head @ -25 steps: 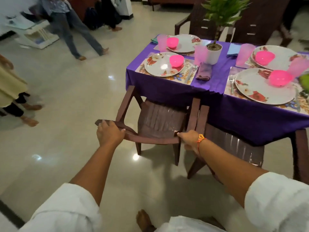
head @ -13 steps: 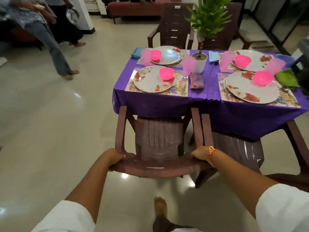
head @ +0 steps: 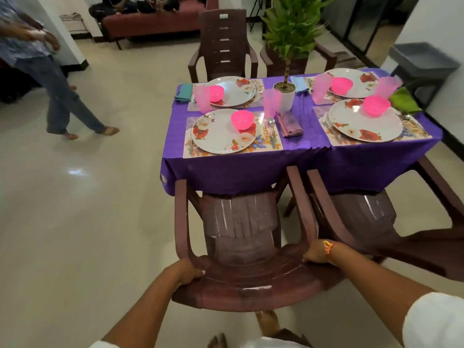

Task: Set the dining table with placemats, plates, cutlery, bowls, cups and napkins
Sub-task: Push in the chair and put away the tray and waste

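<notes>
While the brown moulded-plastic armchair (head: 241, 222), stiff and likely light, is standing near left at the purple-clothed table (head: 251, 172), the left hand (head: 187, 272) and right hand (head: 316, 252) are seemingly gripping its backrest corners.

Both hands (head: 187, 271) on chair (head: 241, 280)

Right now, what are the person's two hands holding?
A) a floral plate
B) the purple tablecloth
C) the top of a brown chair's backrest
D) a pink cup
C: the left hand and the right hand each grip an end of the curved top edge of the brown chair that stands at the near side of the table.
</notes>
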`<state>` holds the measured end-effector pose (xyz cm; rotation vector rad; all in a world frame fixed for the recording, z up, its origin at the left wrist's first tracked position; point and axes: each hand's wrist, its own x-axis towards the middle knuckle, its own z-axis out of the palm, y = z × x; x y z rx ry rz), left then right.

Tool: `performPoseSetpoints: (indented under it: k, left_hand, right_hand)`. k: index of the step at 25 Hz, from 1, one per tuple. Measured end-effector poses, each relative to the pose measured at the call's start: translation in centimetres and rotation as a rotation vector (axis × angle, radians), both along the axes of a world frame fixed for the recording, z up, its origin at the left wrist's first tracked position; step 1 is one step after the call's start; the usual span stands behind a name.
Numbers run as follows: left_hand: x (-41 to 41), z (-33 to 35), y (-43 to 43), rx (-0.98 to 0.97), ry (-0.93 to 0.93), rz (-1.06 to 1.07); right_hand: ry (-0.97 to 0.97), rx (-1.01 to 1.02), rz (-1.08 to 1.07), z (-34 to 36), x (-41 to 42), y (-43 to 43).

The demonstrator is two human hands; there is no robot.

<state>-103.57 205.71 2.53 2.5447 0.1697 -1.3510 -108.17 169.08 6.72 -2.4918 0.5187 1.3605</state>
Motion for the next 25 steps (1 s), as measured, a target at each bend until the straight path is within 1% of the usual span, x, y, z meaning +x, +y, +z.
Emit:
performPoseSetpoints:
  k: [3,6,11,14,20,23,25]
  left_hand:
    - [0.8,-0.1,2.8,0.010,-0.010,-0.070]
    - [1.1,-0.1,4.5,0.040,-0.015,-0.093]
    - [1.2,-0.5,4.7,0.061,-0.009,-0.117]
    - [1.2,-0.7,4.2,0.070,0.002,-0.116]
    - [1.3,0.3,3.6,0.133,0.010,-0.204]
    - [1.1,0.9,3.1,0.132,-0.017,-0.251]
    - [0.7,1.0,2.7,0.124,-0.062,-0.249]
  right_hand:
    - [-0.043,-0.013,-0.046,-0.6,-1.1,3.0]
    - [-0.044,-0.046,-0.112,-0.9,-1.7,4.7]
    - [-0.092,-0.056,-0.226,-1.5,-1.9,4.7]
    - [-0.098,-0.061,-0.226,-1.8,-1.8,4.0]
    - [-0.069,-0.037,-0.219,-1.3,-1.6,4.2]
    - [-0.100,-0.040,-0.229,-0.5,-1.9,4.7]
    - [-0.164,-0.088,-0.224,0.0,-2.3,5.2]
